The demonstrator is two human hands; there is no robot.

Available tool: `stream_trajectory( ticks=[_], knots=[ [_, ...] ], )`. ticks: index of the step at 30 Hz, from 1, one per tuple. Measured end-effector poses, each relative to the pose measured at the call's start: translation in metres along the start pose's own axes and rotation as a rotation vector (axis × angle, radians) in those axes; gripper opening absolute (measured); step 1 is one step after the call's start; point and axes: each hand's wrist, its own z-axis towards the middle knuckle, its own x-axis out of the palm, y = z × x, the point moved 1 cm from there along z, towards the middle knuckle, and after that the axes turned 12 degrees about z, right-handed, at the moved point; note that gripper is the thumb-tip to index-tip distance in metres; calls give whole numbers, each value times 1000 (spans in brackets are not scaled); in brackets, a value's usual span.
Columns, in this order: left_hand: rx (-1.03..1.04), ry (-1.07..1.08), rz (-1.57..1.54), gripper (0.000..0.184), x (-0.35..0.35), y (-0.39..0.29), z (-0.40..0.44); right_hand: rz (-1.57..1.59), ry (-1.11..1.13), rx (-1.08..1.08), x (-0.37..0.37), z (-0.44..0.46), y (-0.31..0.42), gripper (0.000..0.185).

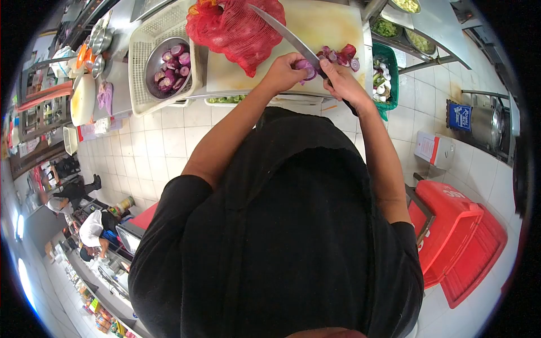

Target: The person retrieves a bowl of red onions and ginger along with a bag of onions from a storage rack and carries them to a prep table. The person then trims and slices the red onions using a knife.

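Observation:
My left hand (283,73) is closed around a purple onion (306,69) above the cutting board (332,28). In my right hand (345,84) is a large knife (287,35), its blade slanting up and left past the onion. Onion peelings and pieces (341,55) lie on the board just beyond my right hand. A red mesh bag (242,34) full of onions rests on the board's left part. To its left, a metal bowl (151,73) with peeled purple onions (173,67) sits inside a white plastic basket (138,48).
A green bin (393,56) with scraps stands right of the board. Farther right are a metal shelf (445,28) with food pans, a large pot (486,125) and a red bin (451,225). Two people (93,228) are at the far left.

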Motion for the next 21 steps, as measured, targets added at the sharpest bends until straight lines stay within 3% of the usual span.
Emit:
stream_trajectory(
  ticks=[6,12,15,21],
  knots=[
    [53,-102,133,37,1,-13,-10,124,-142,72,-11,10,-10,68],
    [17,-30,87,38,-5,0,-3,40,59,-3,5,-10,13,67],
    [-5,-36,89,36,-4,-7,-8,42,-62,-2,8,-4,1,65],
    [-1,-74,41,32,0,-20,-14,96,41,52,12,-20,12,59]
  ],
)
